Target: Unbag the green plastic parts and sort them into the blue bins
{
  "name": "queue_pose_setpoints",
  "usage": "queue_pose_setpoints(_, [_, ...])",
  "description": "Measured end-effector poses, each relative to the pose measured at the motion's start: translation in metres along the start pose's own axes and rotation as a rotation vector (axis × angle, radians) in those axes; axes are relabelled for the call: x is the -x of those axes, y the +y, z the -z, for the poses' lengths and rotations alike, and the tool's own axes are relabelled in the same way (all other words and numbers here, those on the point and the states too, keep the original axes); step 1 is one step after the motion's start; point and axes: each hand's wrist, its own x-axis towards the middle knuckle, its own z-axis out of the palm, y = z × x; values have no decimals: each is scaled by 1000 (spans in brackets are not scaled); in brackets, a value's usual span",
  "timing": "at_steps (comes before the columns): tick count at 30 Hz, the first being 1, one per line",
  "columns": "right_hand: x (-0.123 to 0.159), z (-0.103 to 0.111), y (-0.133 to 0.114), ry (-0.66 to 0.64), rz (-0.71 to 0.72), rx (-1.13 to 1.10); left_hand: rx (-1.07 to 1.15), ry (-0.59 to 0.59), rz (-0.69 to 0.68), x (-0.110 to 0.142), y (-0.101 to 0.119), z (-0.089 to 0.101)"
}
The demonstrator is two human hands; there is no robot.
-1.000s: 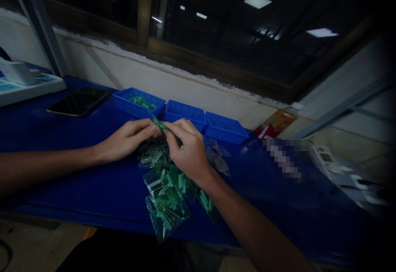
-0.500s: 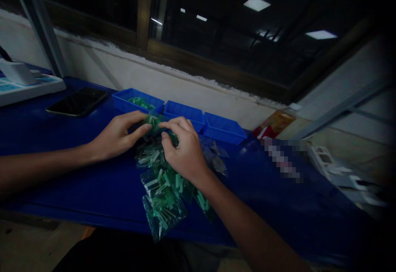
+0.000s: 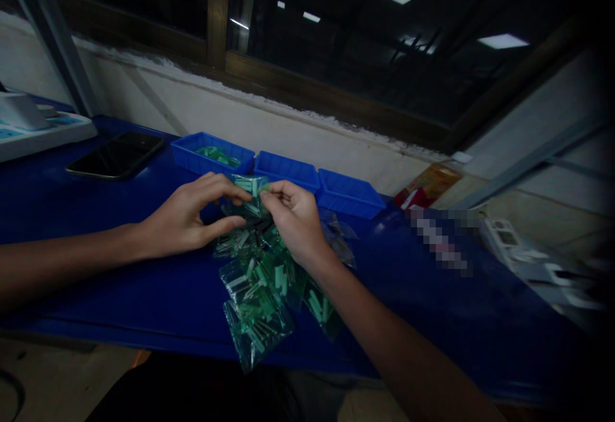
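Observation:
Between my hands is a small green plastic bag with pale stick-like pieces inside. My right hand pinches the bag's right edge between thumb and fingertips. To its left, my left hand has thumb and fingers apart, the fingertips at the bag's left side; whether they touch it I cannot tell. Below lies a pile of similar green bags holding light green and metallic-looking pins, spread toward the table's front edge. Some of the pile is hidden under my right hand and forearm.
Three blue bins line the wall: the left bin contains green pieces, beside the middle bin and right bin. A phone and a power strip lie left on the blue table. Clear bags lie right of the pile.
My left hand's thumb and fingers have spread from their grip on the bag. My right hand has closed into a pinch at its right edge. The view has shifted slightly.

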Motion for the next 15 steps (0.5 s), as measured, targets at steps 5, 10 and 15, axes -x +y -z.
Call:
queue_pose_setpoints(5, [5, 6, -5, 20, 464, 428, 557, -102, 516, -6, -1, 1])
queue_pose_setpoints(10, [9, 7, -7, -37, 609, 579, 928, -35, 827, -12, 0, 4])
queue_pose_setpoints(15, [9, 4, -4, -59, 577, 644, 676, 40, 693, -14, -4, 7])
